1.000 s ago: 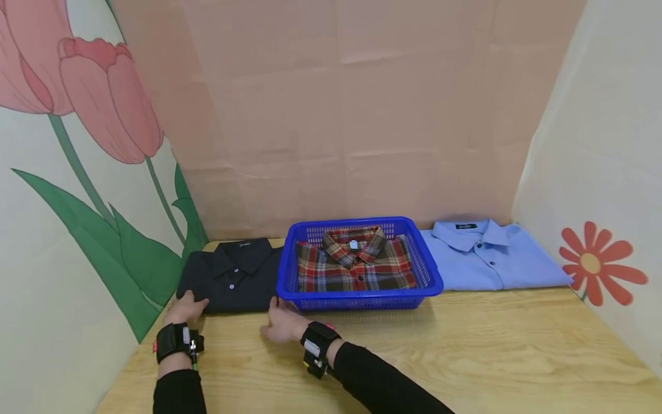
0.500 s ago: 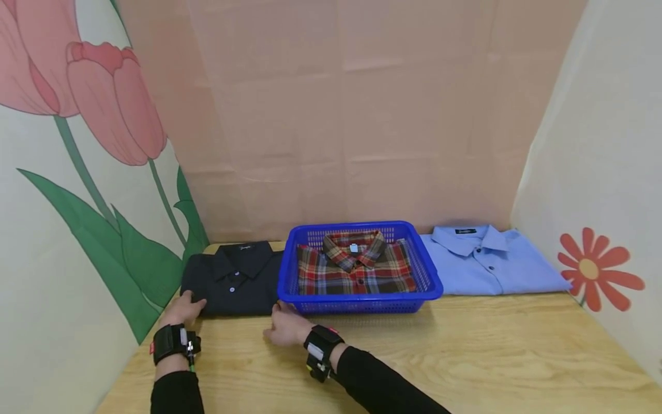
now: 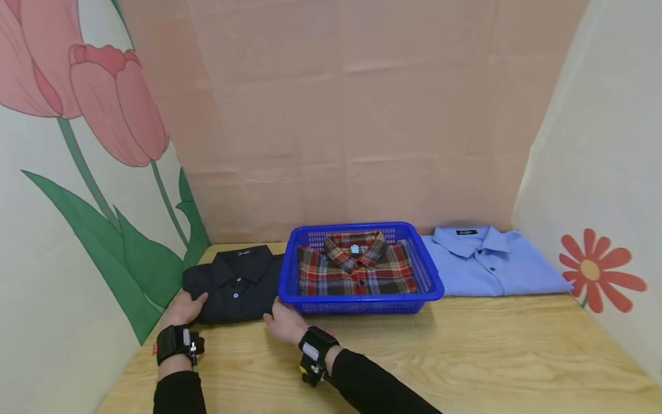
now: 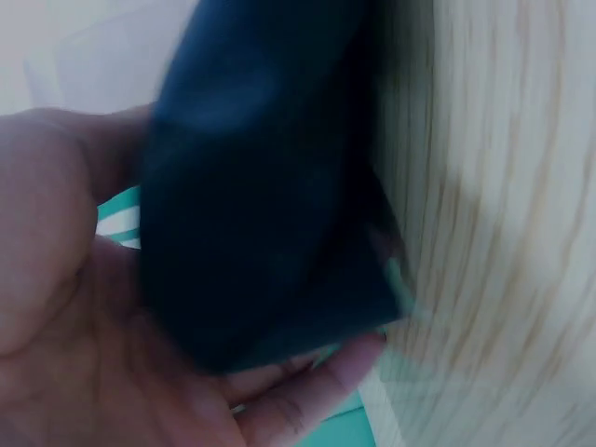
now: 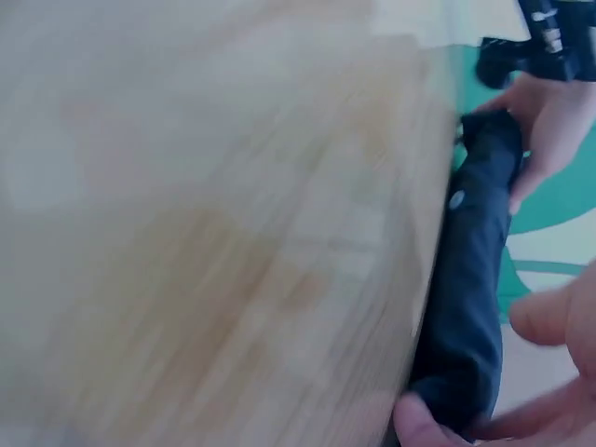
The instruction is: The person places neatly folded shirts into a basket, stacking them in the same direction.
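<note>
A folded black button-up shirt [image 3: 240, 299] lies at the back left, its right end hidden behind the basket. My left hand [image 3: 182, 308] grips its left front corner; in the left wrist view the folded edge of the shirt [image 4: 256, 196] sits between thumb and fingers, with fingertips curled beneath. At the right front corner, my right hand [image 3: 287, 323] holds the shirt's edge just below the basket's corner. The right wrist view has fingertips [image 5: 419, 426] under the fabric and the thumb on the other side. Seen from there, the front edge stands slightly off the wooden table [image 3: 465, 351].
A blue plastic basket [image 3: 362, 298] with a folded plaid shirt [image 3: 357, 276] inside stands in the middle, overlapping the black shirt's right end. To its right lies a folded light blue shirt [image 3: 496, 264]. A brown paper-like wall [image 3: 341, 115] closes off the back.
The black shirt's front edge has come up and slightly toward me, its front now bulging and creased. Both hands have taken hold of its corners; basket and other shirts stay put.
</note>
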`<state>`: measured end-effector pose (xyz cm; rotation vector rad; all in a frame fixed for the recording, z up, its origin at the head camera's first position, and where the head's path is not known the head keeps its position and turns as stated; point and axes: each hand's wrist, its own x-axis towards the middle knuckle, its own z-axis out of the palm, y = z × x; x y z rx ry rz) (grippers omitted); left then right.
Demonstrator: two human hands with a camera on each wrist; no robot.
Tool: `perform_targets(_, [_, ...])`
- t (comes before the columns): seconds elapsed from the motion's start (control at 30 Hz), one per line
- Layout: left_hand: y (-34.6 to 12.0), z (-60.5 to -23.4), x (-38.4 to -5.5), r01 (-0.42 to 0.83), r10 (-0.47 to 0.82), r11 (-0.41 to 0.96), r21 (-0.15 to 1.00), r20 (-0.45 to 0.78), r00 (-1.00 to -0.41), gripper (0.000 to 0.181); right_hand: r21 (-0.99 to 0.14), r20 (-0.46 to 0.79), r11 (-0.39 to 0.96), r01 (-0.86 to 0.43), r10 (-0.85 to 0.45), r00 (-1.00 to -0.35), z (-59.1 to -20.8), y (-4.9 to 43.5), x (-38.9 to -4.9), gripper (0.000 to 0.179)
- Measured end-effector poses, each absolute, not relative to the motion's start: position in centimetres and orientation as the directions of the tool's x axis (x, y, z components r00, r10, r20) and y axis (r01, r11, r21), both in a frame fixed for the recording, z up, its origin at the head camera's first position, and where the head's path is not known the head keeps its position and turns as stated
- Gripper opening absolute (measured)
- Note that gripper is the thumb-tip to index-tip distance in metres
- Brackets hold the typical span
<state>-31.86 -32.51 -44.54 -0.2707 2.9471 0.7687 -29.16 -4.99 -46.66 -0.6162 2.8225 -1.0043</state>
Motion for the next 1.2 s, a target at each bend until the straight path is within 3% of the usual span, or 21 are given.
perform_targets(0.17, [-32.3, -44.4, -31.8, -0.187, -0.15, 0.875, 0.447, -0.116, -0.982, 0.065, -0.703, 0.032, 0.66, -0.266, -0.344, -0.939, -46.3, -5.5, -29.2, 0.054])
perform_targets(0.4, [-32.1, -44.2, -31.5, -0.178, -0.147, 0.856, 0.485, -0.102, -0.984, 0.065, -0.676, 0.003, 0.688, -0.264, -0.356, -0.934, -46.4, -5.5, -29.5, 0.036])
perform_targets(0.6, [-31.4, -44.5, -32.0, -0.183, -0.167, 0.849, 0.495, -0.078, -0.983, 0.063, -0.876, -0.161, 0.481, 0.005, -0.282, -0.946, -46.5, -5.8, -29.4, 0.054])
perform_targets(0.73, [-30.7, -44.6, -32.1, -0.222, -0.211, 0.838, 0.499, -0.079, -0.974, 0.065, -0.914, -0.226, 0.386, 0.128, -0.221, -0.949, -46.6, -6.2, -29.5, 0.059])
perform_targets(0.93, [-30.4, -44.8, -32.0, -0.294, -0.293, 0.809, 0.51, -0.085, -0.952, 0.071, -0.877, -0.194, 0.474, 0.082, -0.193, -0.962, -46.6, -6.4, -29.6, 0.055])
perform_targets(1.2, [-30.6, -44.6, -31.9, -0.32, -0.31, 0.791, 0.521, -0.109, -0.944, 0.066, -0.852, -0.084, 0.516, -0.091, -0.307, -0.948, -46.9, -6.6, -29.8, 0.052])
